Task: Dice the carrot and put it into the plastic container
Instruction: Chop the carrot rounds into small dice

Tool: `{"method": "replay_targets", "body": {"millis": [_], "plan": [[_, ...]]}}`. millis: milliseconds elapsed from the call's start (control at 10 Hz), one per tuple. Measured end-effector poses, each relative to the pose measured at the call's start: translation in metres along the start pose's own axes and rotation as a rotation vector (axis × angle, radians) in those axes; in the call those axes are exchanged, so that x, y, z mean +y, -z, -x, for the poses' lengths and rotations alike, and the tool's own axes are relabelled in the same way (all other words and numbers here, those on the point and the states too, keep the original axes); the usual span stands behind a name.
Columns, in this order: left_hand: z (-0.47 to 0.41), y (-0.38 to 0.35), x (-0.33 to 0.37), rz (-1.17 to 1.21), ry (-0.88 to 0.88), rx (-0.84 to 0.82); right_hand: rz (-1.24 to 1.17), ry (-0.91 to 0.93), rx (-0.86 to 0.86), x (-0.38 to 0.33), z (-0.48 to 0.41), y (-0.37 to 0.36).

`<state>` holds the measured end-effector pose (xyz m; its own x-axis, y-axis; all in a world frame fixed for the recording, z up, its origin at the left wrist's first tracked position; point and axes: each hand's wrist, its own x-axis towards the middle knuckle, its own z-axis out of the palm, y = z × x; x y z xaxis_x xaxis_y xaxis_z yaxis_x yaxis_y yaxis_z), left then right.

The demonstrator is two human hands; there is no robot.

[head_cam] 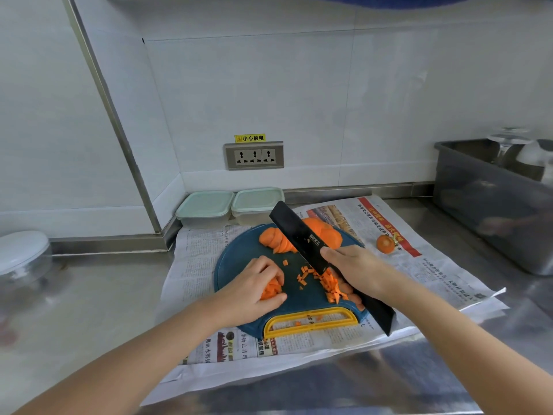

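Centre frame, cutting board (239, 265) | left hand (254, 287) closed around carrot strips (270, 290) | right hand (356, 269) clenched on knife (299, 235)

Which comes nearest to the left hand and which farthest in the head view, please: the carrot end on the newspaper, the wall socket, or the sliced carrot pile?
1. Sliced carrot pile, just beyond the left hand, on the board.
2. Carrot end, right, on the newspaper.
3. Wall socket, up the wall.

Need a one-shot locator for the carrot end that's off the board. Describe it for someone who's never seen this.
Start at the newspaper spread over the steel counter and find the round blue cutting board on it. Right of the board, on a red headline strip, lies a small round orange carrot stub. It is the only carrot piece off the board, lying alone on the paper.
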<state>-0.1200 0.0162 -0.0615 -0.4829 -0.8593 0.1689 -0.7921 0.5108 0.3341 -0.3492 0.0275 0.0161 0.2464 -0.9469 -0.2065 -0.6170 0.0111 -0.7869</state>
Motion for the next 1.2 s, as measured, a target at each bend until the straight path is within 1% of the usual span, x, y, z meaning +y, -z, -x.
{"method": "replay_targets", "body": {"millis": [100, 200, 300, 400, 500, 600, 700, 800, 900, 1000, 1100, 1200], "plan": [[-0.003, -0.012, 0.008, -0.046, 0.162, 0.151, -0.007, 0.007, 0.010, 0.001, 0.003, -0.006], [-0.010, -0.023, 0.021, -0.156, 0.381, 0.321, -0.008, -0.009, 0.013, 0.005, 0.006, -0.016], [-0.021, -0.028, 0.037, -0.180, 0.607, 0.412, 0.024, -0.062, 0.026, 0.010, 0.004, -0.027], [-0.030, -0.028, 0.052, -0.167, 0.749, 0.414, 0.119, -0.050, 0.050, 0.010, 0.008, -0.034], [-0.030, -0.023, 0.045, -0.123, 0.747, 0.384, 0.153, -0.010, 0.051, 0.009, 0.019, -0.037], [-0.023, -0.006, 0.030, 0.034, 0.663, 0.275, 0.227, 0.006, 0.055, 0.009, 0.025, -0.043], [-0.009, 0.011, 0.017, 0.284, 0.536, 0.220, 0.300, 0.021, 0.063, 0.008, 0.028, -0.047], [0.007, 0.015, 0.013, 0.213, 0.417, 0.009, 0.396, 0.048, 0.030, 0.008, 0.030, -0.051], [0.014, 0.007, 0.016, 0.109, 0.415, -0.019, 0.370, 0.028, 0.083, 0.006, 0.027, -0.061], [0.013, -0.006, 0.027, 0.039, 0.399, 0.082, 0.471, 0.032, 0.051, 0.002, 0.019, -0.071], [0.016, -0.009, 0.025, 0.061, 0.410, 0.115, 0.446, 0.020, 0.101, 0.002, 0.012, -0.073], [0.019, -0.009, 0.027, 0.081, 0.431, 0.097, 0.380, 0.076, 0.186, 0.012, 0.005, -0.076]]}}
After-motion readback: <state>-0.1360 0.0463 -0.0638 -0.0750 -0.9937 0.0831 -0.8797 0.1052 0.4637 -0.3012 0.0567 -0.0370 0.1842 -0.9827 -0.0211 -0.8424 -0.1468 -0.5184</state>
